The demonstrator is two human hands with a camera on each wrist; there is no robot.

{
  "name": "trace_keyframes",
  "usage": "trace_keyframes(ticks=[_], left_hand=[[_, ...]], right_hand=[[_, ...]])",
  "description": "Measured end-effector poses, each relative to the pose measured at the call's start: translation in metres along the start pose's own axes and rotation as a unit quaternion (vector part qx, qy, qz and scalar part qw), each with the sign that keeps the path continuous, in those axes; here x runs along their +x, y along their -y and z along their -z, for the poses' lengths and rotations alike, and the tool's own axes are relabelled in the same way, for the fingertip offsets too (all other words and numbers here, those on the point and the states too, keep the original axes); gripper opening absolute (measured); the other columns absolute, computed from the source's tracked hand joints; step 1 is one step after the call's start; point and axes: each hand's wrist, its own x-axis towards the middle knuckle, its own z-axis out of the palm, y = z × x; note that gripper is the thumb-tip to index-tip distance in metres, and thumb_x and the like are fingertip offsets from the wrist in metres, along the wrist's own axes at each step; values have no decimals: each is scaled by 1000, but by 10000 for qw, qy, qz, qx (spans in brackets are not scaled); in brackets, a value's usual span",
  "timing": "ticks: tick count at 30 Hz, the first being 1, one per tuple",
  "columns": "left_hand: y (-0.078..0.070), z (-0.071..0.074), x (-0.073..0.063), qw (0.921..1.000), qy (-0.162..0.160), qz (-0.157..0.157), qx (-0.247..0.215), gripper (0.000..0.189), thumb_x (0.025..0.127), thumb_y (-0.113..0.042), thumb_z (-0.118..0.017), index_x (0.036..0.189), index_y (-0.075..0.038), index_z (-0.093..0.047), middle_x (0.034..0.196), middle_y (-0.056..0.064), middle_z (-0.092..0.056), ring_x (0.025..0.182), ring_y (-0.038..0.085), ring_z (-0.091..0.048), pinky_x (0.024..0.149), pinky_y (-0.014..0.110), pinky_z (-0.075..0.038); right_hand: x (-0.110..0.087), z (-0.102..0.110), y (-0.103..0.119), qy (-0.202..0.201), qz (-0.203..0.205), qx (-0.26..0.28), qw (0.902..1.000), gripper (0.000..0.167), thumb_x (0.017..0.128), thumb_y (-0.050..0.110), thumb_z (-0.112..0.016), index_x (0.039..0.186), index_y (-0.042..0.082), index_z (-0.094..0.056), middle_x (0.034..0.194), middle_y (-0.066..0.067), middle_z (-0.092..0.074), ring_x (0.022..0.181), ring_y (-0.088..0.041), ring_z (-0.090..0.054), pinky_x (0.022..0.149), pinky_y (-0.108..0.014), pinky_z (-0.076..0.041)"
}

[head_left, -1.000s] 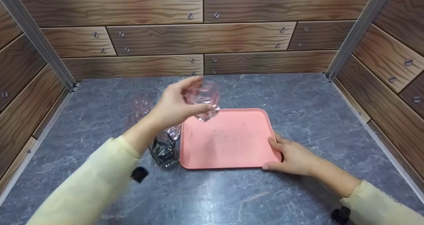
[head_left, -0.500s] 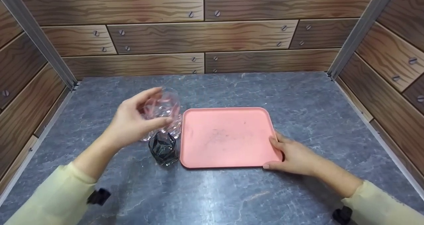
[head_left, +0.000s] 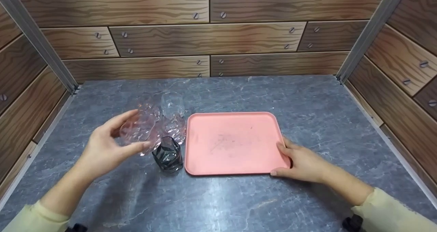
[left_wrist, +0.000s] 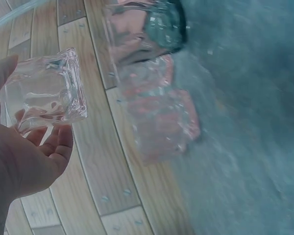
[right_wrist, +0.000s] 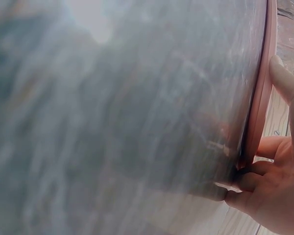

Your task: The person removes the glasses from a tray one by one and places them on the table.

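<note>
A clear, pink-tinged drinking glass (head_left: 136,129) is held between the thumb and fingers of my left hand (head_left: 106,146), raised over the table at the left. In the left wrist view that glass (left_wrist: 44,93) lies sideways in the picture, with nothing visible inside. Just right of it a dark grey glass (head_left: 168,155) stands near the left edge of a pink tray (head_left: 235,143). Behind the dark one are clear glasses (head_left: 174,128), partly overlapping the held glass. My right hand (head_left: 304,162) grips the tray's near right corner, thumb at the front edge, some fingers hidden beneath.
The grey marbled tabletop (head_left: 239,204) spreads around the tray. Wood-patterned panels (head_left: 211,40) enclose it at the back and both sides, with metal posts (head_left: 368,37) in the corners. A further clear glass (head_left: 172,104) stands farthest back in the cluster.
My left hand has carried the clear glass leftward and lower, from above the tray's far left corner to the left side of the glasses. The right hand and tray have stayed put.
</note>
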Motion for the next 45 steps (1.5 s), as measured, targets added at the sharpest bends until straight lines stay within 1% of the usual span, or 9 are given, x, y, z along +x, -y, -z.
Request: trace_keyframes(ticks=[10, 17, 22, 24, 27, 31, 37, 42, 45], left_hand=[[35, 5, -22, 9995, -207, 89, 218, 86, 78, -22, -97, 153, -10, -57, 136, 11, -70, 110, 21, -62, 88, 18, -46], [55, 0, -28, 9989, 46, 443, 114, 89, 79, -25, -97, 154, -6, -53, 142, 17, -66, 125, 32, -62, 96, 12, -43], [66, -6, -30, 9975, 216, 675, -17, 91, 79, -26, -97, 156, -5, -51, 145, 17, -63, 131, 33, -60, 99, 11, -41], [69, -8, -31, 9968, 284, 751, -44, 91, 80, -27, -96, 156, -5, -50, 146, 17, -62, 132, 33, -59, 102, 15, -43], [72, -10, -31, 9959, 357, 826, -102, 93, 80, -26, -96, 157, -4, -48, 148, 19, -60, 132, 36, -59, 110, 32, -47], [76, -12, -32, 9948, 416, 922, -90, 95, 80, -27, -96, 158, -4, -46, 150, 20, -59, 132, 37, -59, 110, 46, -49], [81, -14, -34, 9939, 472, 982, -191, 96, 79, -26, -96, 158, -3, -46, 151, 21, -57, 134, 36, -59, 114, 42, -45], [83, -13, -34, 9938, 466, 967, -305, 96, 80, -25, -96, 158, -3, -46, 151, 21, -57, 133, 36, -60, 106, 18, -45], [83, -13, -34, 9941, 484, 937, -264, 94, 80, -25, -96, 158, -2, -46, 150, 22, -58, 132, 37, -61, 104, 17, -45]], right_hand=[[0, 1, 0, 19, -35, -12, 10000, 113, 86, 76, -72, 156, -9, -43, 162, -37, -32, 143, -56, -42, 113, -67, -42], [-1, 2, 0, 2, -55, -5, 10000, 113, 86, 75, -73, 155, -9, -44, 162, -37, -33, 144, -56, -42, 113, -67, -41], [-2, 1, 0, 4, -40, 12, 10000, 113, 86, 75, -73, 155, -9, -44, 161, -38, -33, 144, -56, -41, 114, -67, -41], [-3, 1, 0, -3, -10, 22, 10000, 112, 86, 74, -73, 155, -9, -44, 162, -37, -32, 144, -55, -41, 114, -66, -41], [-3, 1, 0, 11, 24, 39, 10000, 112, 87, 74, -72, 155, -9, -43, 163, -37, -31, 145, -54, -41, 114, -66, -41], [-2, 2, 1, 35, 31, 68, 10000, 111, 87, 74, -73, 155, -10, -44, 163, -36, -30, 144, -55, -41, 114, -65, -41], [0, 1, 3, 89, 7, 91, 9999, 113, 86, 75, -73, 155, -10, -43, 164, -35, -31, 145, -54, -40, 115, -65, -41], [2, 3, 3, 125, -50, 85, 9999, 114, 86, 77, -72, 156, -8, -43, 164, -36, -30, 145, -55, -40, 114, -67, -41], [2, 3, 2, 104, -35, 91, 9999, 113, 86, 76, -71, 156, -8, -43, 163, -36, -31, 145, -55, -40, 114, -66, -41]])
